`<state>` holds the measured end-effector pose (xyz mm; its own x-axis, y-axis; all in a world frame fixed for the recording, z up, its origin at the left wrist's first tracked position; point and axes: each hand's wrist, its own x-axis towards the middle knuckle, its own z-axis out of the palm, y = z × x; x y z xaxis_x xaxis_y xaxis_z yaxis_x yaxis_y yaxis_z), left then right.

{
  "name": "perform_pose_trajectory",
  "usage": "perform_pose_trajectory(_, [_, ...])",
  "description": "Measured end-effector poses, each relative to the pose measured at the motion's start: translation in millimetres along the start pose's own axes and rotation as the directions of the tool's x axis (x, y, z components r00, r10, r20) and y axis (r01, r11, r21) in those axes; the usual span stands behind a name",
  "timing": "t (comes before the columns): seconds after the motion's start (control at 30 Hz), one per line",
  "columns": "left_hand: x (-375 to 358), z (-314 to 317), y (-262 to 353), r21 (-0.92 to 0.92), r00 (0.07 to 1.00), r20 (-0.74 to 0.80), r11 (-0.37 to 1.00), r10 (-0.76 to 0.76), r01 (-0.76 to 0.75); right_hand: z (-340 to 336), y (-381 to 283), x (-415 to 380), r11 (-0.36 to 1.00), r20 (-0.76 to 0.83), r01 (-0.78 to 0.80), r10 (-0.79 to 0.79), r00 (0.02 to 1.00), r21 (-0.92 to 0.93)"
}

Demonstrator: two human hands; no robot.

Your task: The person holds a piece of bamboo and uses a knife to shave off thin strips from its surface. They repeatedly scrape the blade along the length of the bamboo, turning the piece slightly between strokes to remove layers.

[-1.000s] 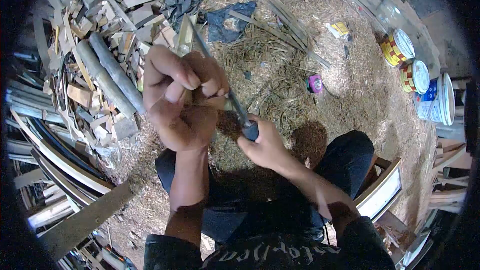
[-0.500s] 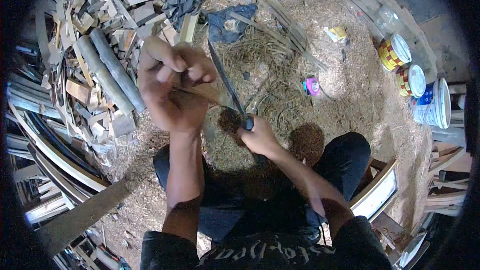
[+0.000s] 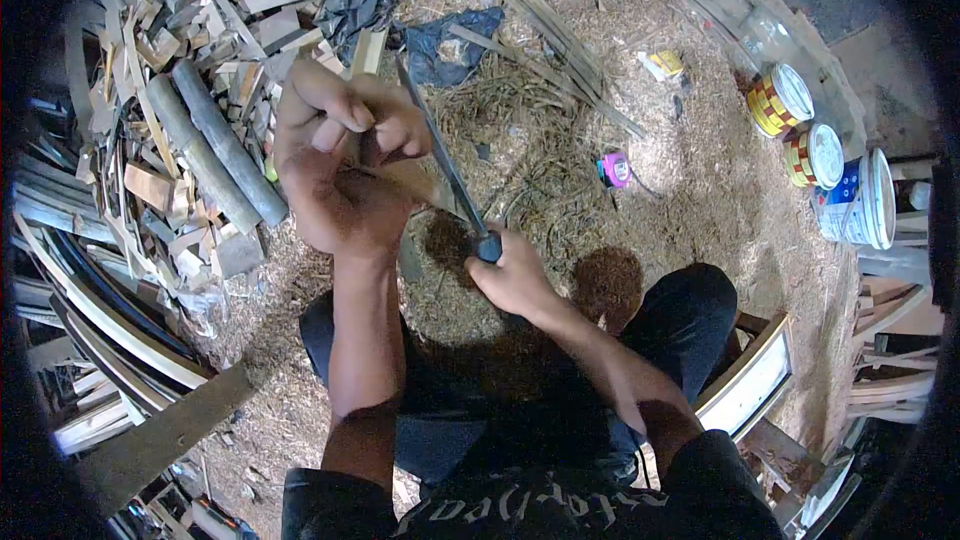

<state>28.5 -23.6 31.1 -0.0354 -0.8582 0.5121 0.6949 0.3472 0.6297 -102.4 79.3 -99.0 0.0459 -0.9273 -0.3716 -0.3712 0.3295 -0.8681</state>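
My right hand [image 3: 512, 275] is closed round the dark handle of a long knife [image 3: 447, 162], whose narrow blade points up and to the left. Raised to the left of the blade, my left hand [image 3: 345, 155] has its fingers curled and pressed together. A thin, light brown piece [image 3: 405, 180] shows beside that palm, partly hidden and blurred; I cannot make out what the fingers grip. The blade passes close to the left fingertips, and I cannot tell whether it touches them.
Wood offcuts [image 3: 180, 30] and two round poles [image 3: 215, 150] lie at the left. A pink tape measure [image 3: 615, 170] rests on the shavings. Buckets [image 3: 865, 200] stand at the right, near a framed panel [image 3: 750, 380]. Black plastic [image 3: 450, 45] lies ahead.
The knife has turned slightly, its tip now further left, and my right hand has shifted a little with it. The surroundings have moved slightly left in the view. My left hand stays curled.
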Motion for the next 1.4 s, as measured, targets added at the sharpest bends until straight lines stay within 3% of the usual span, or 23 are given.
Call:
perform_pose_trajectory(0.1, [-6,7,2,0.032,0.998,-0.062,0.999,-0.022,0.024,11,36,4,0.997,-0.080,0.074,-0.072,0.994,0.025])
perform_pose_trajectory(0.17, [-3,2,1,-0.003,0.998,0.046,0.999,-0.034,0.034,14,52,8,0.999,-0.021,0.020,-0.021,1.000,-0.044])
perform_pose_trajectory(0.3, [0,3,-2,0.051,1.000,-0.004,0.998,0.021,-0.021,8,27,2,0.999,-0.003,-0.029,0.029,1.000,-0.023])
perform_pose_trajectory(0.37, [-5,12,1,-0.057,0.996,-0.073,0.997,-0.052,0.048,-2,7,3,0.999,0.001,0.050,-0.050,0.999,0.015])
perform_pose_trajectory(0.4, [-2,3,0,-0.048,0.995,0.093,0.998,-0.039,0.044,-3,10,7,0.997,-0.016,0.073,-0.074,0.997,-0.021])
perform_pose_trajectory(0.43, [-4,4,1,-0.039,0.995,0.086,0.998,-0.046,0.049,2,16,3,0.996,-0.030,0.074,-0.076,0.997,-0.046])
perform_pose_trajectory(0.47, [-4,8,2,-0.071,0.997,0.045,0.995,-0.063,0.066,12,43,11,0.973,0.011,-0.185,0.188,0.982,-0.141])
perform_pose_trajectory(0.57, [0,9,0,-0.078,0.998,-0.039,0.996,-0.048,0.045,15,71,22,0.976,0.098,-0.205,0.211,0.972,-0.070])
perform_pose_trajectory(0.6, [1,3,-1,-0.086,0.999,-0.020,0.996,-0.033,0.031,5,45,16,0.958,0.130,-0.284,0.288,0.949,-0.047])
perform_pose_trajectory(0.73, [-1,9,-1,-0.064,0.999,0.014,0.997,-0.035,0.036,8,41,18,0.981,0.095,-0.196,0.195,0.976,0.006])
perform_pose_trajectory(0.8, [-5,14,1,-0.045,0.999,-0.011,0.998,-0.053,0.052,21,79,27,0.978,-0.013,0.188,-0.188,0.982,0.087])
perform_pose_trajectory(0.83, [-5,12,2,-0.040,0.998,-0.011,0.998,-0.055,0.055,30,105,34,0.978,-0.011,0.188,-0.187,0.982,0.092])
perform_pose_trajectory(0.9, [-4,6,4,-0.071,0.998,-0.018,0.996,-0.064,0.062,43,150,40,0.999,-0.029,-0.011,0.010,1.000,-0.044])
perform_pose_trajectory(0.93, [-3,2,4,-0.072,0.998,-0.011,0.996,-0.056,0.055,28,110,33,0.983,0.019,-0.090,0.094,0.995,-0.158])
perform_pose_trajectory(1.03, [1,-5,2,-0.131,0.999,0.048,0.991,-0.018,0.024,12,52,18,0.992,0.051,-0.081,0.086,0.995,-0.093])
perform_pose_trajectory(1.07, [-1,-2,2,-0.118,0.999,0.051,0.993,-0.014,0.020,6,32,11,0.999,0.044,-0.013,0.015,0.999,-0.029])
perform_pose_trajectory(1.17, [-6,8,2,-0.064,1.000,0.015,0.998,-0.026,0.027,16,63,17,1.000,0.038,-0.010,0.009,0.999,0.023])
perform_pose_trajectory(1.2, [-7,12,3,-0.030,1.000,-0.009,0.999,-0.030,0.030,35,126,31,1.000,-0.020,-0.009,0.010,1.000,0.021])
perform_pose_trajectory(1.3, [-4,5,1,-0.025,0.999,0.042,1.000,0.006,-0.005,28,126,33,0.994,0.061,-0.100,0.103,0.993,-0.050])
perform_pose_trajectory(1.33, [0,-1,0,-0.122,0.996,0.092,0.993,0.006,0.005,21,98,24,0.986,0.048,-0.141,0.145,0.988,-0.085])
perform_pose_trajectory(1.4, [1,-1,-2,-0.133,0.995,0.100,0.991,0.004,0.009,17,80,24,0.992,0.011,-0.087,0.088,0.996,-0.086])
